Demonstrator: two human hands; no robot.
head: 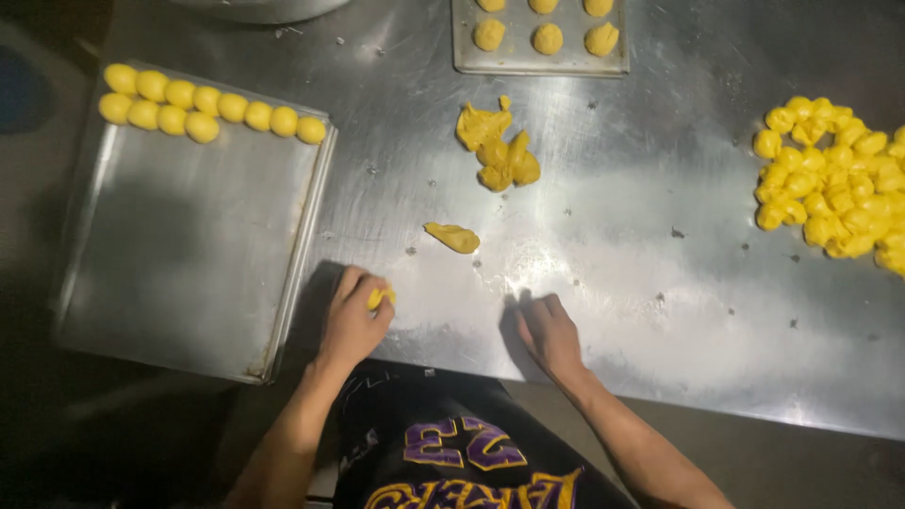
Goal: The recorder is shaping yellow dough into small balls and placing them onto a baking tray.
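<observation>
My left hand (pixel 353 320) rests on the steel table (pixel 613 236) near its front edge, fingers curled around a small yellow dough piece (pixel 380 298). My right hand (pixel 550 335) lies flat on the table a little to the right, palm down, holding nothing. A small flattened scrap of yellow dough (pixel 452 237) lies just beyond my hands. Farther back sits a torn lump of dough (pixel 495 146).
A metal baking tray (pixel 189 254) on the left carries two rows of yellow dough balls (pixel 203 113) along its far edge. Another tray (pixel 539 57) with dough balls stands at the back. A heap of dough pieces (pixel 834 179) fills the right side.
</observation>
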